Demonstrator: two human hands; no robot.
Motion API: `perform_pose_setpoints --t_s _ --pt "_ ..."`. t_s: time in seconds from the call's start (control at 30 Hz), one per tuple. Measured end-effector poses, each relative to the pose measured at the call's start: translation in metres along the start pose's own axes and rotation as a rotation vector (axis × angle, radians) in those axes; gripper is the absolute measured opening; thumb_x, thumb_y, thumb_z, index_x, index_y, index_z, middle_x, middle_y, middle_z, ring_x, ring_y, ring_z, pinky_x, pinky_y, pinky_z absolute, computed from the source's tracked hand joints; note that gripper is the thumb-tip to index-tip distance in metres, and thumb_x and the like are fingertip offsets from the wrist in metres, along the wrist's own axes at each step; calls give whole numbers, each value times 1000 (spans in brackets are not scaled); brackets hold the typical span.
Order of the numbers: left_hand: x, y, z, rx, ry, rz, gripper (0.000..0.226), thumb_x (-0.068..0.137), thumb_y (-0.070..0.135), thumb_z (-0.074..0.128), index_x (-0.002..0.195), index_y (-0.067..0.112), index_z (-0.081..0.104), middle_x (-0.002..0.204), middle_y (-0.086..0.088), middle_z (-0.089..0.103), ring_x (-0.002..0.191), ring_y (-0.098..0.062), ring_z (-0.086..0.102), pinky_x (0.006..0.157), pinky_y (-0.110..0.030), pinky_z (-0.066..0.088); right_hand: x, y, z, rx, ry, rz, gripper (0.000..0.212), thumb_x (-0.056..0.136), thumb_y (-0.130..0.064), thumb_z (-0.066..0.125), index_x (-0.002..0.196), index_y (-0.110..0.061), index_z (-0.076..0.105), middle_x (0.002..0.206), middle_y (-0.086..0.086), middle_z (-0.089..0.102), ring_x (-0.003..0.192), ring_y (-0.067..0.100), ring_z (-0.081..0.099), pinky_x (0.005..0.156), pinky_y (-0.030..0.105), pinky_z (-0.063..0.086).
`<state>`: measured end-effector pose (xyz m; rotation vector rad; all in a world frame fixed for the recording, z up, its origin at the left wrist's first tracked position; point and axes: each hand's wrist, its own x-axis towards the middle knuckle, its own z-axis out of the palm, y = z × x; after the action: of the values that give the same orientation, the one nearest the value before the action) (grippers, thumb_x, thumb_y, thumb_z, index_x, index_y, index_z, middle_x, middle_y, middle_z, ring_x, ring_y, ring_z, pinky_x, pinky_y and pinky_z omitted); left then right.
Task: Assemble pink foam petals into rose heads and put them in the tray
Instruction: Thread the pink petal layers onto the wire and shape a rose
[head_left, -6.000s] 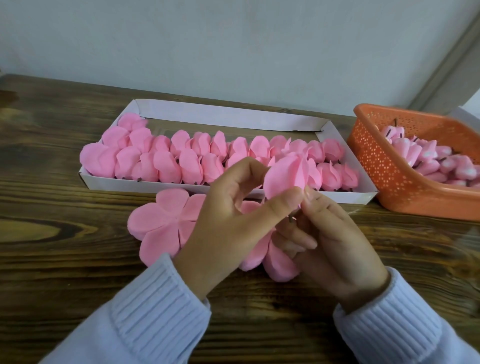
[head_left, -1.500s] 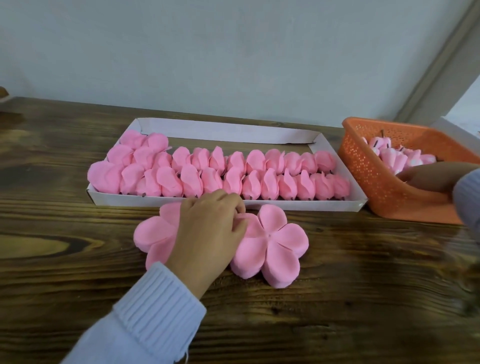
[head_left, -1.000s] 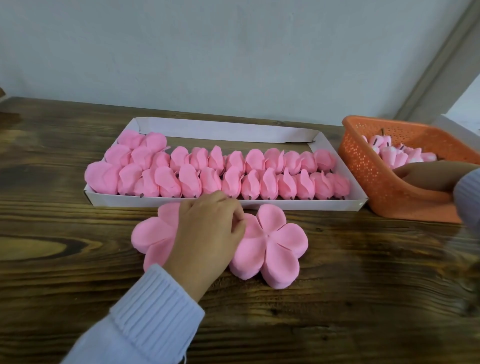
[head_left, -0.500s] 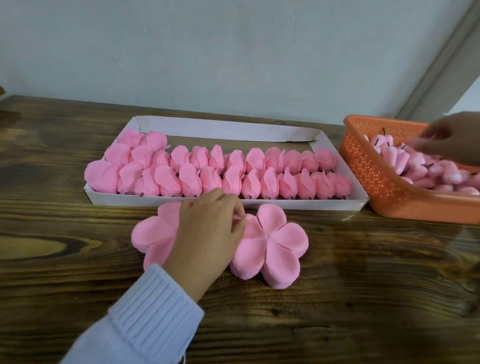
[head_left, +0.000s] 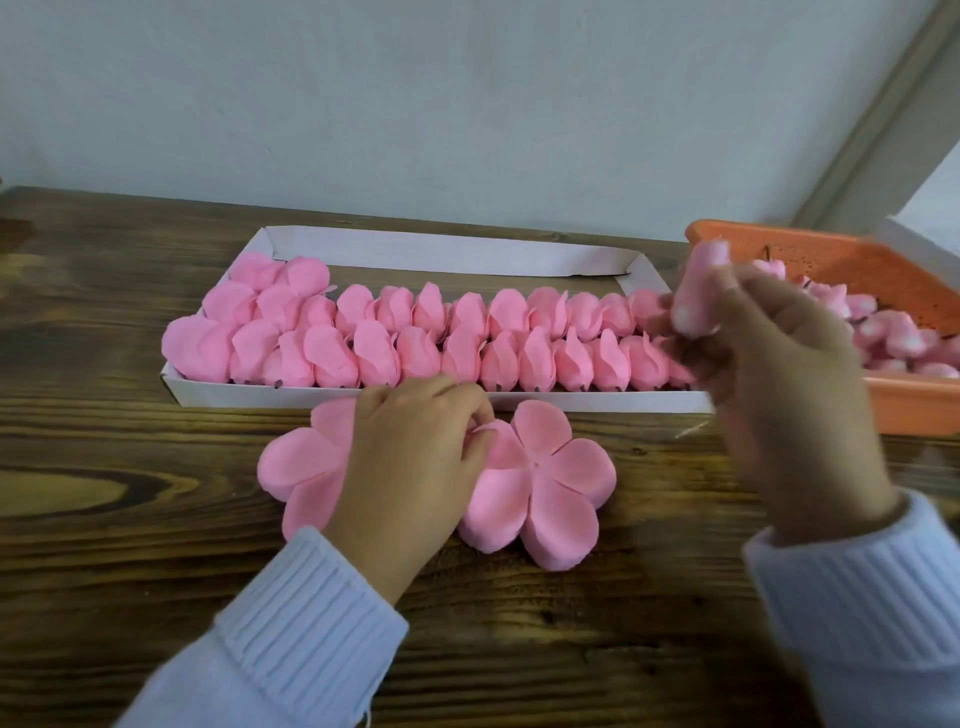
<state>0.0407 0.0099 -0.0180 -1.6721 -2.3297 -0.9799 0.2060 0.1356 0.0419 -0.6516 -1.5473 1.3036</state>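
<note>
Currently, the right hand pinches a pink bud core; the left hand pinches the five-petal blank. Likely next: thread the core through the blank's centre.

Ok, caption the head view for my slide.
Right hand holds a pink bud near the tray; left hand pinches a flat petal piece on the table.

Left hand low, palm down, fingers curled; right hand higher, blurred, fingertips pinched.
</note>
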Motion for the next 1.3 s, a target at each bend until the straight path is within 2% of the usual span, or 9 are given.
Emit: perform_pose_setpoints --t_s 0.13,0.33,0.47,0.53,0.67,0.73,0.83,1.0,1.3 --pt "0 4 -3 -78 35 23 17 85 18 66 75 20 53 66 9 53 63 -18 52 64 -33 38 -10 35 20 298 -52 259 24 82 -28 59 88 -8 71 88 12 72 91 23 71 74 24 55" --pt "-4 10 -5 -366 127 -16 16 93 28 48 82 22 39 54 10 38 52 -9 45 51 -20 36 -19 45 23 282 -128 219 22 74 -34 69 88 -19 77 85 4 73 91 16 69 74 20 54" --pt "-3 12 -2 -595 96 -209 16 93 31 49 79 26 41 61 20 49 56 4 46 57 -9 36 -23 41 27 376 -175 213 22 71 -32 69 83 -15 77 86 5 74 90 13 70 69 16 52" --pt "-4 15 -1 -786 44 -400 17 92 37 53 84 22 50 66 16 51 62 5 47 68 -13 42 -25 39 28 424 -195 206 23 71 -31 70 84 -12 76 89 8 73 93 16 70 71 18 53" --pt "-1 21 0 -1332 -7 -770 28 97 29 54 107 4 60 107 -21 65 103 -34 63 99 -55 46 -28 40 28 332 -175 63 27 73 -42 75 87 -19 71 87 3 69 96 22 65 84 32 52" --pt "1 22 -1 -1549 -63 -829 36 99 24 47 121 -3 56 118 -25 63 109 -36 63 95 -50 51 -29 39 29 226 -162 -38 29 77 -48 73 88 -22 69 85 -2 67 89 19 61 85 37 48" --pt "4 23 -6 -1822 -133 -869 39 88 23 53 117 -2 62 106 -19 68 91 -24 68 77 -37 58 -31 37 30 216 -183 -77 32 80 -43 72 95 -15 67 90 0 68 88 17 63 81 31 50" --pt "2 26 -9 -2027 -271 -891 47 79 28 51 111 -4 63 112 -21 69 102 -25 68 85 -39 55 -34 42 34 135 -213 -79 16 81 -25 68 91 -13 69 88 1 70 88 18 64 79 29 51" --pt "2 27 -8 -2023 -252 -880 48 86 29 48 119 -5 59 113 -22 68 106 -28 67 82 -39 57 -35 42 33 23 -155 -121 10 86 -28 62 87 -23 71 85 -4 70 82 12 65 72 24 52"
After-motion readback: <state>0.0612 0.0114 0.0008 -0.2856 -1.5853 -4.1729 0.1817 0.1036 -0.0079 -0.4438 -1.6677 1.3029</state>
